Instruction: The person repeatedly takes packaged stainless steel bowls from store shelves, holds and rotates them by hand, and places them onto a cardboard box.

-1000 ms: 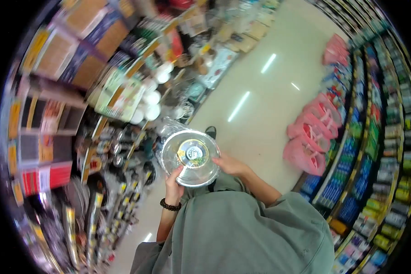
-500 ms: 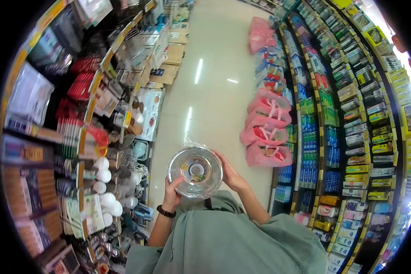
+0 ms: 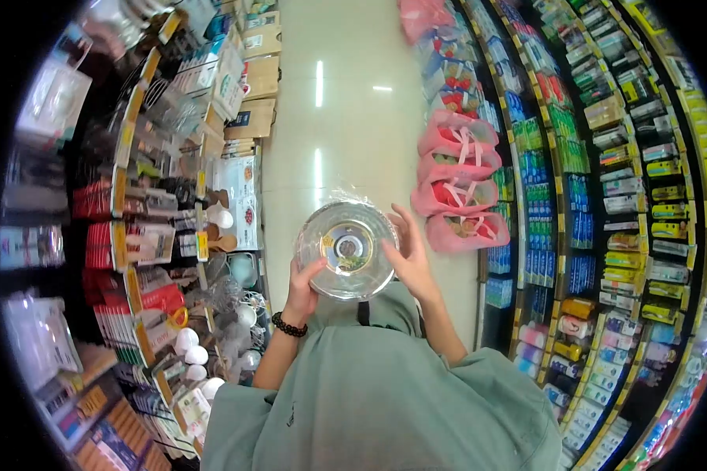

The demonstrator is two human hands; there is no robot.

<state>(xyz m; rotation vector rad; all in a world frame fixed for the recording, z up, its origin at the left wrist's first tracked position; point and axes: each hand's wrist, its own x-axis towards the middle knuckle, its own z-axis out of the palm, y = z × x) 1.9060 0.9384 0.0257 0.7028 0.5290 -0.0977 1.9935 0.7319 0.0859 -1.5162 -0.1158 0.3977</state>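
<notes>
Between both palms, am holding round glass lid point(image 3: 347, 250) in plastic wrap, flat face toward me, in front of chest. Left hand point(image 3: 301, 289) gripping lower-left rim, fingers curled narrow. Right hand point(image 3: 411, 259) pressing right rim, fingers spread wide. Both equally near.

We wear a loose grey-green top point(image 3: 385, 400) with wide sleeves reaching the elbows, leaving our forearms bare. A bracelet point(image 3: 289, 325) of dark round beads circles our left wrist. A narrow black strap point(image 3: 363, 312) runs down the front of the top, near the chest.
</notes>
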